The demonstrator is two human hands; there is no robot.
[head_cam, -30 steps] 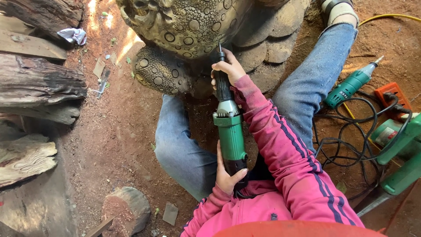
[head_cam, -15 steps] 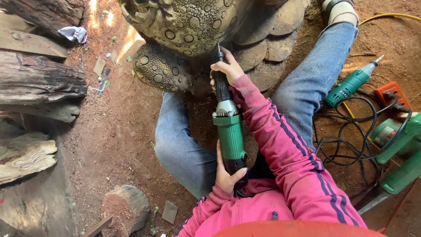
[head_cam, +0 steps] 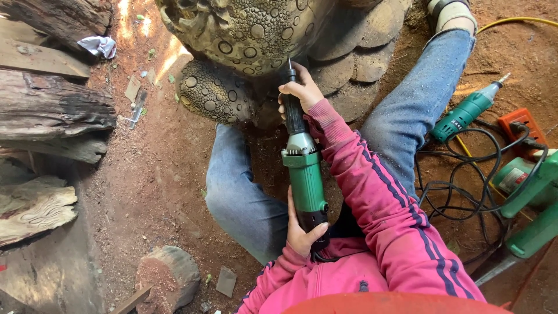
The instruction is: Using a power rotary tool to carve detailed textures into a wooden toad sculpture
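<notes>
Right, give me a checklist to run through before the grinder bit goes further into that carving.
1. Right hand grips the front neck of the green die grinder: ok.
2. Left hand holds the grinder's black rear end: ok.
3. Bit tip sits at the bumpy wood carving; actual contact: cannot tell.
4. Hands bare, no gloves: not ok.
5. Black cords lie tangled on the dirt beside the person's right leg, close to the spare green tools: not ok.
6. Grinder's own cord path is hidden under the pink sleeve: cannot tell.
</notes>
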